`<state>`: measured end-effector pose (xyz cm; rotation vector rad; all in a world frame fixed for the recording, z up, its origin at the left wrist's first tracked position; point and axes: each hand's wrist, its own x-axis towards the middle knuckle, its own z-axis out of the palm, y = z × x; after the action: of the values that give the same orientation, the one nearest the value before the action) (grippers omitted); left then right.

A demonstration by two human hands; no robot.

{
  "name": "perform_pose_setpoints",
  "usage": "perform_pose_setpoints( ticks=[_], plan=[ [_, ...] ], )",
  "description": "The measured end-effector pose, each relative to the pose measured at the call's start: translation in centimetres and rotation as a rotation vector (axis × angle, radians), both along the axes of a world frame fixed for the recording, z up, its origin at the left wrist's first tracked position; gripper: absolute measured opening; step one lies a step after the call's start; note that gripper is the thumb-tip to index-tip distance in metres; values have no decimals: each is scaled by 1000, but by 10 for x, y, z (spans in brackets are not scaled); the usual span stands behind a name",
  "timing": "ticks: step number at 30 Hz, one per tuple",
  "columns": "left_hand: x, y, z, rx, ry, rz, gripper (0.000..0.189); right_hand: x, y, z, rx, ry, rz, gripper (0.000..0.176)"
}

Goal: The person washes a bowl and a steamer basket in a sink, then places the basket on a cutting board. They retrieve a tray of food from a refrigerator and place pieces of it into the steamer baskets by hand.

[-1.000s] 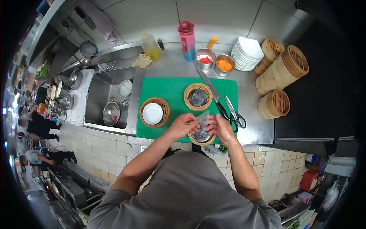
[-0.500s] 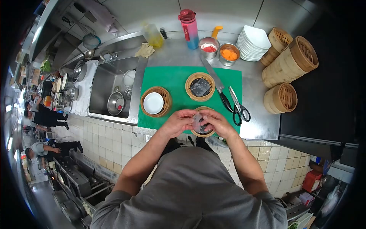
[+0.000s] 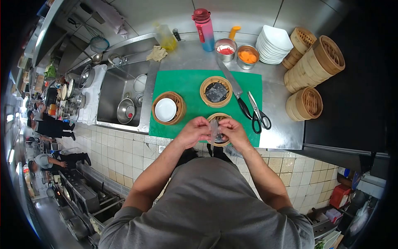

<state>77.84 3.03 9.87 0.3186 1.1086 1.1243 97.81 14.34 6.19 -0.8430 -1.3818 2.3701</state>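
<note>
Over the near bamboo steamer basket (image 3: 224, 143), at the green cutting board's (image 3: 195, 76) near edge, we pinch a thin translucent sheet (image 3: 214, 132) between nearly closed fingertips of our left hand (image 3: 195, 133) and right hand (image 3: 235, 133). Being so flimsy, it could tear or crumple if we pull unevenly. Beyond lie the kitchen scissors (image 3: 256, 114) and long knife (image 3: 232, 83); a careless elbow might nudge them.

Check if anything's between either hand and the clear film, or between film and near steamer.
Nothing visible. Left hand holds the clear film, right hand is right at it, and it hangs over the near steamer.
</note>
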Motion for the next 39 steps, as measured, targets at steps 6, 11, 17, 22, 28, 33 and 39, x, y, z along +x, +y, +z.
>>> perform_pose_setpoints(
  ticks=[6, 11, 17, 22, 28, 33, 39],
  plan=[
    [0, -3, -9, -26, 3, 65, 20, 8, 0, 27, -213, 62, -47, 34],
    [6, -3, -2, -180, 342, 70, 34, 7, -7, -25, 360, -206, -110, 38],
    [7, -6, -7, -126, 300, 18, 53, 5, -9, 6, 133, -190, 13, 46],
    [1, -4, -9, -163, 341, -31, 60, 11, -14, -14, 505, -300, -108, 48],
    [5, -2, -1, 1, 1181, -275, 50, 3, -15, 15, 918, -791, 47, 43],
    [20, 11, 6, 303, 1631, -471, 26, 1, -17, 11, 997, -805, 103, 39],
    [19, 23, 0, 331, 1730, -633, 28, 19, -15, 14, 1160, -599, -117, 24]
  ],
)
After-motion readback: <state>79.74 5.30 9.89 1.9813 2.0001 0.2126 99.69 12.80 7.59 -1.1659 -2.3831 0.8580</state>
